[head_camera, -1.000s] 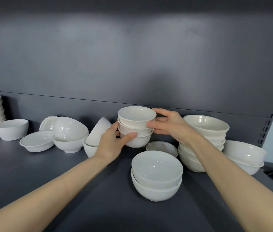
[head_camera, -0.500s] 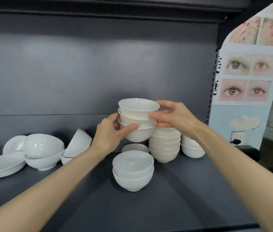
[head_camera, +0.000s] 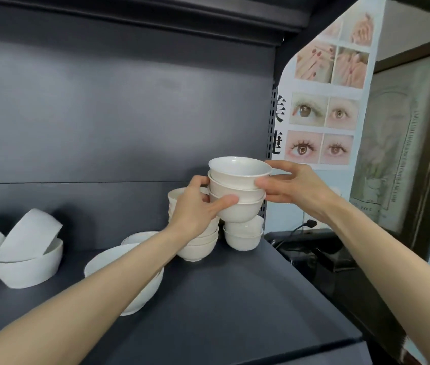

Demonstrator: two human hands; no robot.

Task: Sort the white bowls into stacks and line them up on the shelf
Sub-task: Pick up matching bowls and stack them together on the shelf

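You hold a 3-bowl stack [head_camera: 238, 189] off the shelf [head_camera: 221, 299], L hand [head_camera: 195, 209] & R hand [head_camera: 291, 188] clamped on opposite sides. Keep it level; lower straight onto the short stack [head_camera: 244, 235] below, w/o knocking the taller stack [head_camera: 198, 246] beside it.

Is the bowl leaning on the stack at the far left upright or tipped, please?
Tipped: the leaning bowl rests slanted in a lower bowl.
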